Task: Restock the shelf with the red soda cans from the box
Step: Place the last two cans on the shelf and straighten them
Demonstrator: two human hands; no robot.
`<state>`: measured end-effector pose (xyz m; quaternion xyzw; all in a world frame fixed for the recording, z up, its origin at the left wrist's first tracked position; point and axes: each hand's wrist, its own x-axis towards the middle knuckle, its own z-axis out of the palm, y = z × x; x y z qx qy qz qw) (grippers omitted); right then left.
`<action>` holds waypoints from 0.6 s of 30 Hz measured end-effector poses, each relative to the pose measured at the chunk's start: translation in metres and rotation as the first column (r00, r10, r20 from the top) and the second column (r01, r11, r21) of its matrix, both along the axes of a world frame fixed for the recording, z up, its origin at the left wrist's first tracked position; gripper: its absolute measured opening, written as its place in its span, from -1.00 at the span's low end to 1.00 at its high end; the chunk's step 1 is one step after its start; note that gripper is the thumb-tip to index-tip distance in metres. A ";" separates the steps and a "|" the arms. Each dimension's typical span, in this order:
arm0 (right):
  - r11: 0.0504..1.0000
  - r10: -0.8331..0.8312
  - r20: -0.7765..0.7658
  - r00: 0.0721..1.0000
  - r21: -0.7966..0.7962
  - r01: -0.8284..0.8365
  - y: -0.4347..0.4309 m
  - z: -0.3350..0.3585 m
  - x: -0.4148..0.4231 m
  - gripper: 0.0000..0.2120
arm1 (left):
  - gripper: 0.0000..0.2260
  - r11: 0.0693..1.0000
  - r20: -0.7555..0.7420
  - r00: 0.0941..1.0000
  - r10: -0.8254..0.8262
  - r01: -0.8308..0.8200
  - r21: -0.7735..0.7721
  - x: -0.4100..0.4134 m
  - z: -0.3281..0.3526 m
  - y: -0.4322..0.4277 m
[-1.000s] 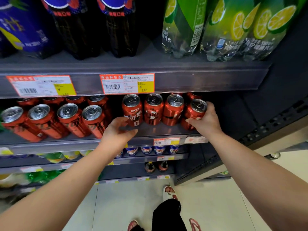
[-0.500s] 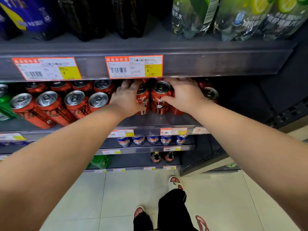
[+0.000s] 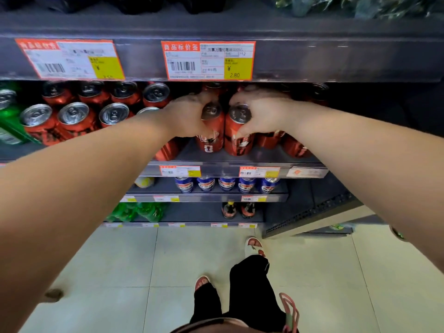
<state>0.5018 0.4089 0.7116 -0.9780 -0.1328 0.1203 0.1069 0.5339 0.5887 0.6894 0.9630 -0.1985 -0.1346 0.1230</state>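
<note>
Left hand (image 3: 189, 116) closed around one red can (image 3: 211, 131); right hand (image 3: 262, 114) closed around the adjacent can (image 3: 239, 133). Both upright, long axis vertical, tabs up, standing on shelf (image 3: 240, 157) front.

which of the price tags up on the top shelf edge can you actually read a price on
The right-hand price tag, above the hands: its yellow box reads 2.80. The left price tag is tilted and blurred, its price unreadable.

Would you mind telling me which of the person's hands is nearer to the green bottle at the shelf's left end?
Left. The left hand grips a red can mid-shelf, nearer the green bottle; the right hand holds the neighbouring can farther right.
</note>
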 end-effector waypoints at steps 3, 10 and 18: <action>1.000 0.019 -0.026 0.999 0.015 -0.018 -0.001 0.003 -0.003 -0.26 | -0.20 1.000 -0.031 0.999 -0.010 0.009 -0.028 -0.004 0.002 0.002; 0.997 -0.070 -0.020 0.997 -0.028 0.069 -0.004 0.002 -0.002 -0.40 | -0.37 0.993 0.027 0.998 0.054 -0.051 -0.103 -0.011 0.009 0.007; 0.998 -0.062 -0.147 0.987 -0.012 0.060 -0.004 0.004 0.003 -0.27 | -0.41 0.995 0.018 0.997 0.068 -0.067 -0.075 -0.010 0.015 0.006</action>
